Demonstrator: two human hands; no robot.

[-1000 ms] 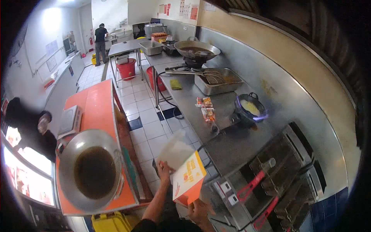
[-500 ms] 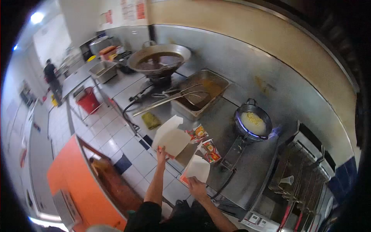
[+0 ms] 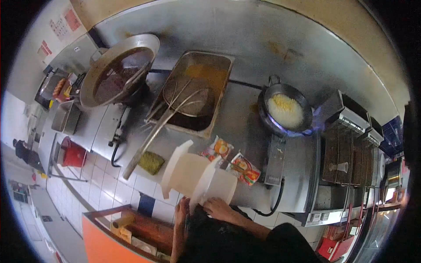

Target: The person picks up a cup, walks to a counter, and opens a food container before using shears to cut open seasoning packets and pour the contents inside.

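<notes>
Two white paper food boxes stand open side by side at the counter's front edge. My left hand (image 3: 181,211) is closed at the lower edge of the left food box (image 3: 187,172); its fingertips are partly hidden. The right food box (image 3: 221,186) is in my right hand (image 3: 217,207), whose fingers are bent over its near edge. The boxes touch or overlap. Just beyond them lie colourful instant noodle packets (image 3: 246,169). A green scouring pad (image 3: 151,162) rests to their left.
A small black wok (image 3: 263,105) with noodles in cloudy liquid sits over a blue flame. A long-handled strainer (image 3: 149,141) lies across a steel pan (image 3: 228,72). A large wok (image 3: 151,44) holds dark liquid. Fryer baskets (image 3: 337,153) stand right; an orange cabinet (image 3: 107,243) is below left.
The two boxes and my hands have come together. My view has turned and moved closer to the counter, so the woks and strainer appear larger. The person in the background now shows farther left.
</notes>
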